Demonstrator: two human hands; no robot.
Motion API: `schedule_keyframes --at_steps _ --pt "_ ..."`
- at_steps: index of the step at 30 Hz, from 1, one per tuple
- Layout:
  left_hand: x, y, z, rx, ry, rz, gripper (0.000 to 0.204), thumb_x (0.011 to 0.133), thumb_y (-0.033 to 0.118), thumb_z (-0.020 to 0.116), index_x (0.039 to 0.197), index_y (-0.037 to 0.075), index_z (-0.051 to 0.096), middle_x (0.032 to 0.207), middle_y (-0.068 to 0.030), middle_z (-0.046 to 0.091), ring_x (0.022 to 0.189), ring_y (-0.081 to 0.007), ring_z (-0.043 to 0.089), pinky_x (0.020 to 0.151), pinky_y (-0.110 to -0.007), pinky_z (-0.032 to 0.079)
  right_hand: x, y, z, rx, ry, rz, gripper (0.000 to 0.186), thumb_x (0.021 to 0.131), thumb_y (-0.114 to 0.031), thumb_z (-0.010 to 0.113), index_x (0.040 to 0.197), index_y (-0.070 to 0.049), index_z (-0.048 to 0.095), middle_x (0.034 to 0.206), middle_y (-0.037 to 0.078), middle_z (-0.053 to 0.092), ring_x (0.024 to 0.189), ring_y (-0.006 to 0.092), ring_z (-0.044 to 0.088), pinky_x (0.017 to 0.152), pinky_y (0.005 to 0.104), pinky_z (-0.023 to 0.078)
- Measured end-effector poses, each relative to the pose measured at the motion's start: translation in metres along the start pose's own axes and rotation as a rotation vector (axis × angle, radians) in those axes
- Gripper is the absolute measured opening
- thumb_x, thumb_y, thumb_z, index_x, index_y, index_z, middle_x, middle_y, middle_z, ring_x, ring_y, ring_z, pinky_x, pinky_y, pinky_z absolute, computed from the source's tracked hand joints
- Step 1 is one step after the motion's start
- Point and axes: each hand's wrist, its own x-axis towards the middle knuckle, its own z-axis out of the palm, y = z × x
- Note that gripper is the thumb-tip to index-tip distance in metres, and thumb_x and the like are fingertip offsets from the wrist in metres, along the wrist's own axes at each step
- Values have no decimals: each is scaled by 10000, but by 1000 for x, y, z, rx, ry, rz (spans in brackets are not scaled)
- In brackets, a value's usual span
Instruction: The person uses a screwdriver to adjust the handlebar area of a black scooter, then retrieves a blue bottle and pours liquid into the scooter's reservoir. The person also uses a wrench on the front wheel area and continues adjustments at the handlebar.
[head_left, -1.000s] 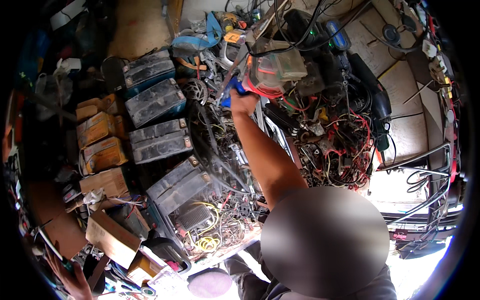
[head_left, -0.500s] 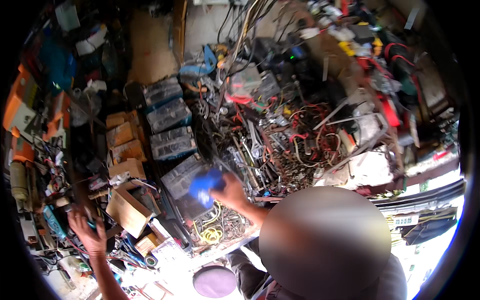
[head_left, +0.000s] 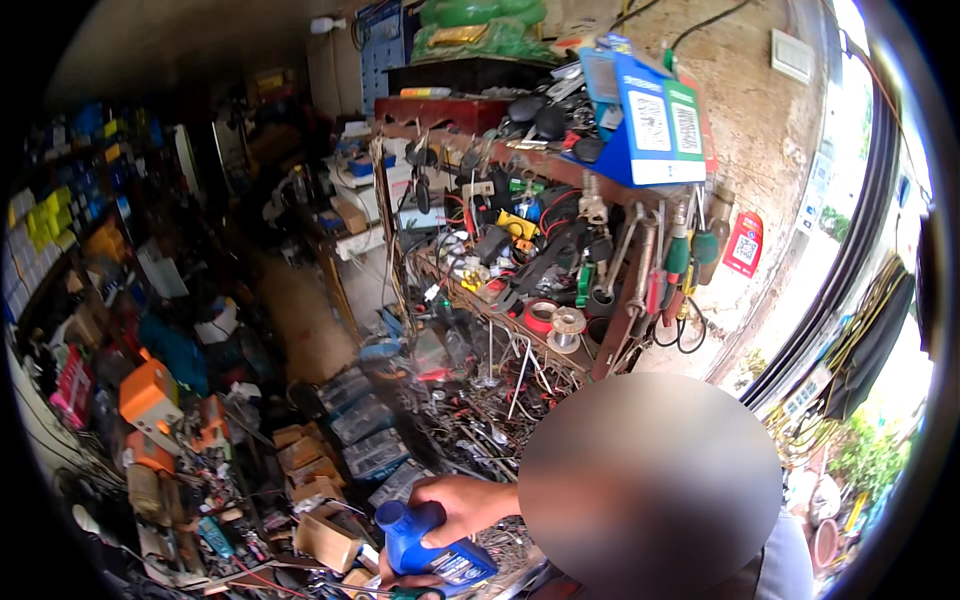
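A blue plastic bottle with a printed label is tilted, its capped neck toward the upper left. My right hand comes in from the right and is closed around its upper side. Just below the bottle, at the lower edge of the picture, is my left hand, only partly in view. Its fingers are bent around a dark green handle, seemingly of a tool with a thin shaft; the rest is cut off. A blurred patch covers part of my right arm.
Plastic organiser boxes and an open cardboard box stand beyond the hands. Loose tools and metal parts cover the bench. A shelf holds wire spools and hanging tools. Orange machines are at the left.
The view has swung upward and right, showing the shelf and wall. My left hand has come from the cluttered left side to beneath the bottle. My right hand still holds the bottle.
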Motion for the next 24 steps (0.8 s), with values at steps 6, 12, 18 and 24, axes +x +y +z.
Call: schedule_keyframes --at_steps 6,12,18,24 --pt "-47 30 5 13 128 113 333 772 181 774 995 -40 663 928 -136 683 838 -228 639 787 -359 526 -21 -62 -36 65 32 -77 582 826 -400 746 1176 34 580 1041 166 602 900 270 641 766 368 528" --pt "-62 60 6 46 286 217 394 752 324 754 924 -24 690 890 -103 666 832 -206 599 774 -356 489 -73 -65 -94 635 1290 -207 129 928 -158 666 978 -42 636 733 3 610 596 103 575 561 263 493" --pt "-73 56 -8 41 334 283 365 757 295 730 942 -15 675 913 -99 649 843 -203 587 788 -364 487 -91 -52 -117 996 1434 -360 360 913 -209 696 1190 -17 568 945 83 658 678 166 622 620 307 541" --pt "-100 50 -14 22 442 171 343 759 271 714 953 -7 665 926 -93 637 850 -201 579 800 -369 484 -63 -41 -133 1158 1347 -540 732 909 -278 698 1489 -141 274 1356 54 494 939 168 620 845 413 526"
